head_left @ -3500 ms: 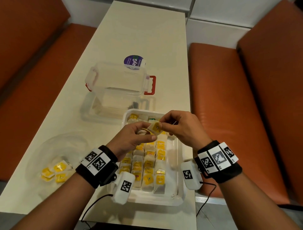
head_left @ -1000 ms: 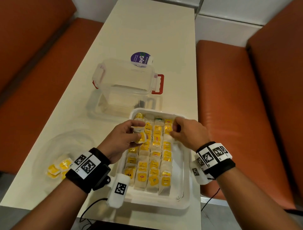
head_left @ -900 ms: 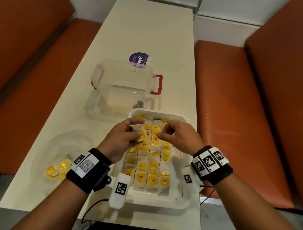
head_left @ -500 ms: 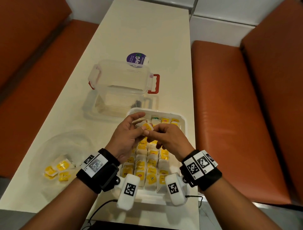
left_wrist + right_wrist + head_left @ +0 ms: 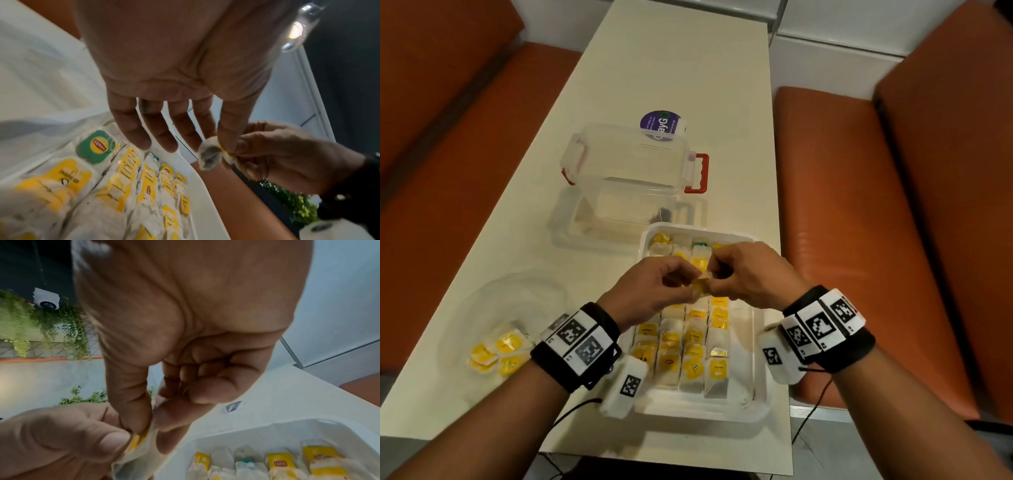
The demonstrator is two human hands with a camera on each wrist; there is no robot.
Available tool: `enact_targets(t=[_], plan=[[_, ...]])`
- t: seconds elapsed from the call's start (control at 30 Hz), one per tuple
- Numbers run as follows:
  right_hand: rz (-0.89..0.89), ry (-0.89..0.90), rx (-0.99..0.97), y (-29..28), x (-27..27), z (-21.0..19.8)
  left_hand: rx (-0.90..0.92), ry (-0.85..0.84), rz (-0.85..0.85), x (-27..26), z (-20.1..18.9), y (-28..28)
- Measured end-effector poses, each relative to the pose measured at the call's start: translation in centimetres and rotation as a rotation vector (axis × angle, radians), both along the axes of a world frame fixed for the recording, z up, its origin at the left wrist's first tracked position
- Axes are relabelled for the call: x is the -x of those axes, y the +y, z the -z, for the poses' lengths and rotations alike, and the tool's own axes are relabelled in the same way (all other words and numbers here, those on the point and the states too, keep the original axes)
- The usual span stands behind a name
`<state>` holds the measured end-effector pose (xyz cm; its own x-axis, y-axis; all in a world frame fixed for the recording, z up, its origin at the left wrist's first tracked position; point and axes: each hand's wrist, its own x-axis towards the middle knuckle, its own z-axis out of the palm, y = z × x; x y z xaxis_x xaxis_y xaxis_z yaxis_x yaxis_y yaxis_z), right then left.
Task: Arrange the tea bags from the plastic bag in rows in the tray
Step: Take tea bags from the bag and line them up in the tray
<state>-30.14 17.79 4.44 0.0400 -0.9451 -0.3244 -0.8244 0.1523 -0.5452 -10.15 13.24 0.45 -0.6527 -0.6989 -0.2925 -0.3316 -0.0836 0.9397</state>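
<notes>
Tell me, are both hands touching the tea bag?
Touching. The right wrist view shows the right hand pinching the tea bag between thumb and finger, with the left hand thumb pressed on its yellow tag.

- A long cream table [image 5: 667, 68] is running away from the camera down the middle of the head view.
- Orange padded benches are flanking it: one bench [image 5: 448, 144] is sitting on the left, another bench [image 5: 859, 219] on the right, with its backrest rising at the frame edge.
- A pale wall [image 5: 842, 20] is closing off the far end.
- Trailing green plants [image 5: 41, 324] are hanging on a grey wall in the right wrist view.
- A bright lamp [image 5: 296, 30] is glowing overhead in the left wrist view.
</notes>
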Motion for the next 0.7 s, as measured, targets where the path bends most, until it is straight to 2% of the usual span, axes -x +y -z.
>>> enact_targets(t=[0.1, 0.3, 0.47, 0.7], plan=[[0.044, -0.093, 0.01, -0.06, 0.32, -0.11, 0.04, -0.083, -0.06, 0.04, 0.1, -0.24], [-0.028, -0.1, -0.011, -0.05, 0.21, -0.21, 0.023, -0.078, 0.093, 0.28, 0.44, -0.14], [0.005, -0.134, -0.019, 0.07, 0.58, -0.47, 0.072, -0.078, -0.018, 0.43, 0.71, 0.11], [0.022, -0.176, 0.01, 0.39, 1.01, -0.04, 0.125, -0.142, 0.016, 0.75, 0.99, 0.47]])
